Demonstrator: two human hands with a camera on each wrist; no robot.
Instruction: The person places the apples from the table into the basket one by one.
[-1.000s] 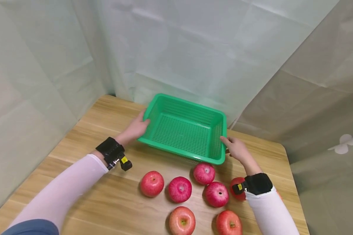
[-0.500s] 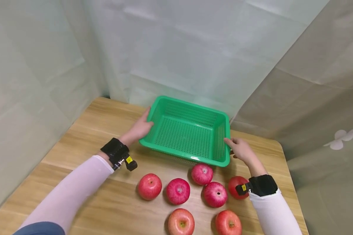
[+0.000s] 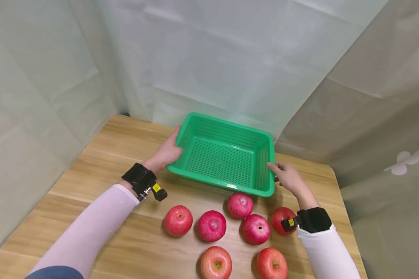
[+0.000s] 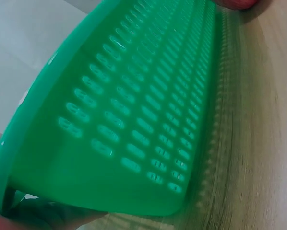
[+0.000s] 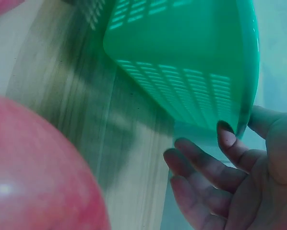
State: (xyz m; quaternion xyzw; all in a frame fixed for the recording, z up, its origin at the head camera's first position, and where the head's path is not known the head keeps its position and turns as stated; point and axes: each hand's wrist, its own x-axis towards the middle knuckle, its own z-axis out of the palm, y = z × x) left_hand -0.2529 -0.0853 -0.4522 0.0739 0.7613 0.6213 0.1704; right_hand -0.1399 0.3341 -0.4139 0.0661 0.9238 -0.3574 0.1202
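A green perforated plastic basket stands at the back of the wooden table, with nothing in it. My left hand grips its left end, thumb over the rim and the other fingers outside. At the opposite end my right hand pinches the rim between thumb and index finger. In the right wrist view the other fingers of that hand hang loosely curled below the basket's wall. The left wrist view is filled by the slotted long side, with part of the hand at the lower left.
Several red apples lie in front of the basket; one apple is right by its front rim. Another apple is partly behind the right wrist camera. A pale curtain hangs close behind the table.
The basket has shifted slightly to the right over the table, with both hands holding its ends throughout. The apples keep their places, and the head view has turned a little.
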